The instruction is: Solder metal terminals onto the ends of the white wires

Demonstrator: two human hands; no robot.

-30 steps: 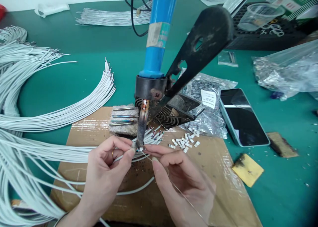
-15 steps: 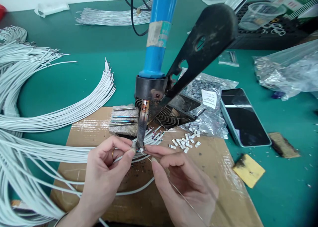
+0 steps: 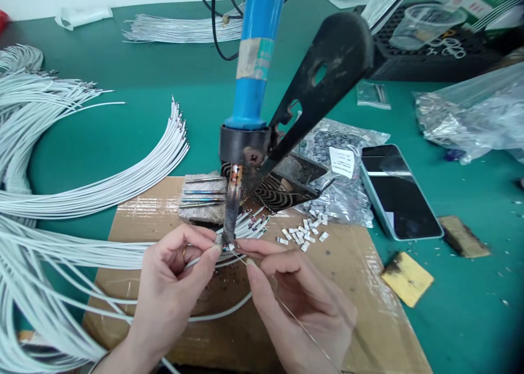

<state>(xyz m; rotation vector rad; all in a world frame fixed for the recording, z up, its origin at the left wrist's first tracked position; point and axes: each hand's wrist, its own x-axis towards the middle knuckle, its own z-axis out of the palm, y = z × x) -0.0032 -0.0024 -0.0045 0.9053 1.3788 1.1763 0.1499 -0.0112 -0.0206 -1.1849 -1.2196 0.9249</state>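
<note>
A blue-handled soldering iron (image 3: 256,57) stands fixed in a black stand (image 3: 323,73), its tip (image 3: 230,215) pointing down at a cardboard sheet (image 3: 368,286). My left hand (image 3: 176,286) pinches the end of a white cable (image 3: 123,248) right under the tip. My right hand (image 3: 295,303) pinches a thin solder wire (image 3: 303,327) and holds its end against the same spot. Both hands' fingertips almost meet at the tip.
Bundles of white cables (image 3: 94,188) fan across the left of the green table. Small white parts (image 3: 303,235) lie on the cardboard beside a bag of them (image 3: 339,172). A phone (image 3: 397,194), two sponge pieces (image 3: 407,278), a plastic bag (image 3: 470,117) and a cup (image 3: 426,24) are on the right.
Almost nothing differs: both hands keep their pinch at the iron's tip, and the view has shifted slightly.
</note>
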